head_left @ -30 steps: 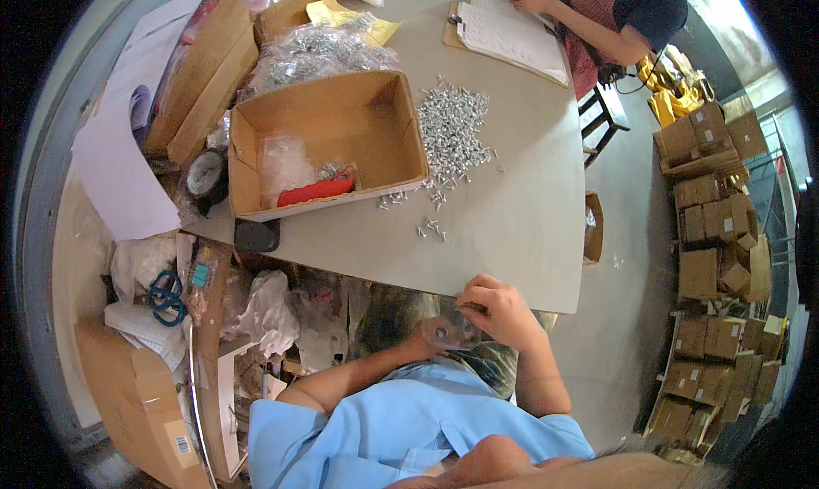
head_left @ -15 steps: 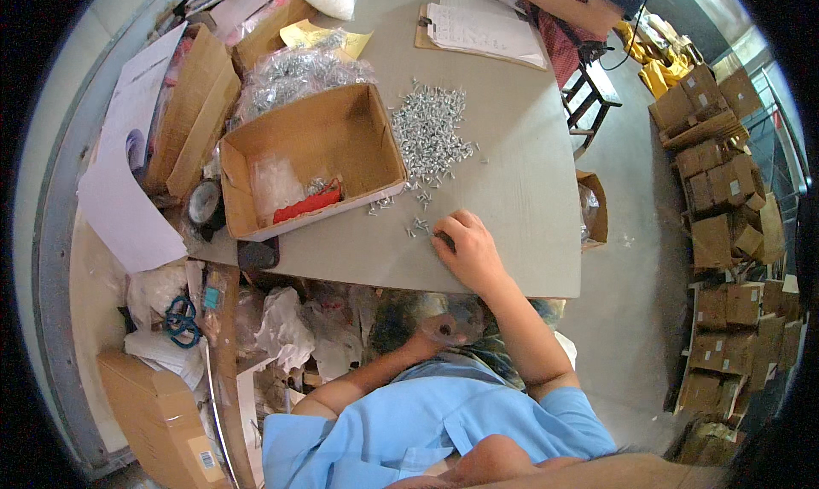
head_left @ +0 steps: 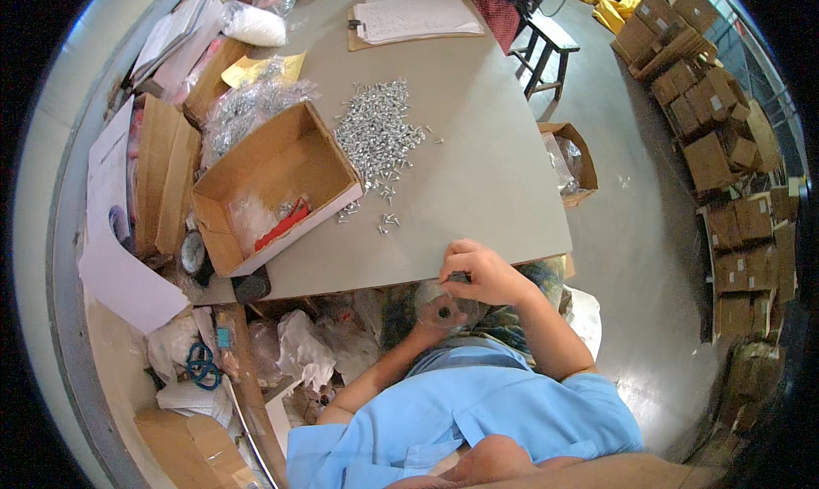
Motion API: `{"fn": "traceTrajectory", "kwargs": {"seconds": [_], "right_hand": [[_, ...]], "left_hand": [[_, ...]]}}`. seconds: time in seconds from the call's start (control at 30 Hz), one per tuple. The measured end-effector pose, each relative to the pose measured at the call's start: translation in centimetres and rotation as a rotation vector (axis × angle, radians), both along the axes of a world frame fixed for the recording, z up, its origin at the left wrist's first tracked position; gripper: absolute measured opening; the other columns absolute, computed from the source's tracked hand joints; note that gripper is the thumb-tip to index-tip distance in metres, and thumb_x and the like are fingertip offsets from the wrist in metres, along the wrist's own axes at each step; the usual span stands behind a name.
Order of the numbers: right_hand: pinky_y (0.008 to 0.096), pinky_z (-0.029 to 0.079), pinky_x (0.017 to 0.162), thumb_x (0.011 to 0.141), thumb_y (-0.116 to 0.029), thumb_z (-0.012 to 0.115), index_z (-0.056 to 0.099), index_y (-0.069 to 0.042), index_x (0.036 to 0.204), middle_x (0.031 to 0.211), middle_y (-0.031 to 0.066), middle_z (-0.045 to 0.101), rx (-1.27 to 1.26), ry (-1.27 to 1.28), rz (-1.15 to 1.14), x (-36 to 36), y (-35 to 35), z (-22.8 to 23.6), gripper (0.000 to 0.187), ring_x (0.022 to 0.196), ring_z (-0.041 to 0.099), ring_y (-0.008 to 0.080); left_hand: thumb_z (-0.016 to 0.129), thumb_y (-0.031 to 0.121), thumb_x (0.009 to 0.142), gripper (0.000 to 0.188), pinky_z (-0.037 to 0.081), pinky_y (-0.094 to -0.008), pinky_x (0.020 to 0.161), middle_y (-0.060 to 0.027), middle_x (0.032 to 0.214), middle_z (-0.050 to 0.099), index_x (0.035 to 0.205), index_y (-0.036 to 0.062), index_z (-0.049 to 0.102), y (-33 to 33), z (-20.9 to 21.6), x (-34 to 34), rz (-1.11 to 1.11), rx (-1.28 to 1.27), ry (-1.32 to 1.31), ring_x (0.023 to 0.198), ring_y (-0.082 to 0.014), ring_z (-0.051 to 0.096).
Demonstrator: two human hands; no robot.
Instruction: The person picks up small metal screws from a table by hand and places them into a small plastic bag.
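Below the table's front edge, my left hand point(head_left: 433, 317) is closed round a clear plastic bag point(head_left: 432, 296), its fingers partly seen through the film. Just above and to the right, my right hand point(head_left: 488, 274) is at the table edge beside the bag, its fingers curled in toward the thumb. What those fingers hold, if anything, is hidden. Farther off on the grey table point(head_left: 461, 165) lies a heap of small silver screws point(head_left: 375, 127). A few loose screws point(head_left: 388, 223) are spread at its near end.
An open cardboard box point(head_left: 273, 178) with a red item point(head_left: 281, 225) stands left of the heap. Behind it lies a plastic bag of metal parts point(head_left: 247, 109). A clipboard point(head_left: 418, 20) is at the far side; a stool point(head_left: 550, 41) and stacked cartons point(head_left: 712, 114) stand right.
My right hand has drawn back from the loose screws to the table edge near the bag. The view has shifted, and the other person's hand and forearm at the far side have left it.
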State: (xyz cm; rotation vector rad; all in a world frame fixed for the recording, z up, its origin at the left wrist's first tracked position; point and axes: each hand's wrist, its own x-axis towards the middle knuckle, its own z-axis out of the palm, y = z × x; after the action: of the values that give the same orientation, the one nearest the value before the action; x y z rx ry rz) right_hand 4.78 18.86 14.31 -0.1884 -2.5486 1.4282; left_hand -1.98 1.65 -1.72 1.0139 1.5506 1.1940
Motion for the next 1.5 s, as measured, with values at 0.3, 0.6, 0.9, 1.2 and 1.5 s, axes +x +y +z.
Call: {"fn": "traceTrajectory", "kwargs": {"seconds": [0.3,0.6,0.9,1.2,1.5], "right_hand": [[0.0422,0.047,0.078,0.077,-0.013,0.065,0.064,-0.008,0.082,0.087,0.0120,0.057,0.080,0.107,0.170,2.3,-4.9,1.7,0.008,0.086,0.056,0.0313],[0.0374,0.044,0.086,0.073,-0.015,0.066,0.067,-0.008,0.081,0.105,0.0103,0.054,0.288,0.211,0.264,4.6,-11.1,2.2,0.011,0.099,0.050,0.0292],[0.0382,0.050,0.062,0.076,-0.012,0.068,0.059,-0.006,0.082,0.079,0.0094,0.060,0.204,0.211,-0.043,6.5,-10.3,3.1,0.012,0.073,0.062,0.0296],[0.0419,0.048,0.065,0.082,-0.015,0.066,0.057,-0.003,0.089,0.079,0.0156,0.060,-0.073,0.035,-0.070,6.3,-10.3,4.6,0.016,0.076,0.061,0.0350],[0.0384,0.043,0.063,0.073,0.000,0.062,0.054,-0.004,0.082,0.077,0.0112,0.051,-0.042,0.225,-0.038,5.8,-9.2,4.3,0.012,0.073,0.051,0.0314]], "left_hand": [[0.073,0.014,0.076,0.034,0.047,-0.0320,0.082,-0.0080,0.109,0.062,0.105,0.0009,0.060,-5.0,1.8,-4.3,-0.343,-0.393,-0.036,0.097,-0.0157,0.056],[0.082,0.012,0.070,0.080,0.040,-0.0330,0.098,-0.0041,0.132,0.046,0.136,0.0024,0.037,-9.0,11.6,-3.3,-0.362,-0.063,-0.675,0.124,-0.0171,0.042],[0.064,0.008,0.088,0.015,0.047,-0.0286,0.081,-0.0089,0.101,0.061,0.099,-0.0014,0.060,-7.7,14.1,-1.5,0.028,0.336,-0.055,0.092,-0.0157,0.058],[0.064,0.004,0.080,0.005,0.048,-0.0309,0.066,-0.0112,0.079,0.062,0.080,-0.0010,0.062,-6.2,16.5,-2.8,0.016,0.526,0.282,0.073,-0.0206,0.059],[0.064,0.006,0.077,0.007,0.049,-0.0336,0.067,-0.0098,0.076,0.060,0.075,0.0010,0.059,-2.7,18.5,-5.7,-0.281,0.530,0.302,0.073,-0.0245,0.059]]}}
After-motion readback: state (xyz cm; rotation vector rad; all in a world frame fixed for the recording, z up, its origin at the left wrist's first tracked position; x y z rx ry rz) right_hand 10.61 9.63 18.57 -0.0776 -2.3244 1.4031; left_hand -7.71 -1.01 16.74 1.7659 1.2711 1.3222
